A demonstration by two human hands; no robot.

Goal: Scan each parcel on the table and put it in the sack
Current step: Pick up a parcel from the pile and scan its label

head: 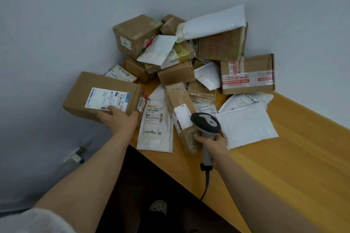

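My left hand (118, 119) grips a brown cardboard box (81, 91) by its near edge, thumb on the white shipping label. The box is held beyond the table's left edge, label up. My right hand (213, 143) holds a grey and black barcode scanner (206, 122) by its handle over the table, its head above a long taped brown parcel (180, 104). A pile of brown boxes and white mailers (181, 53) fills the table's far corner. No sack is in view.
The wooden table (284, 166) runs from the corner to the right. A flat white mailer (155, 125) lies at the near left edge, another white mailer (246, 125) right of the scanner. The scanner's cable (205, 189) hangs off the front edge. A wall socket (77, 154) sits lower left.
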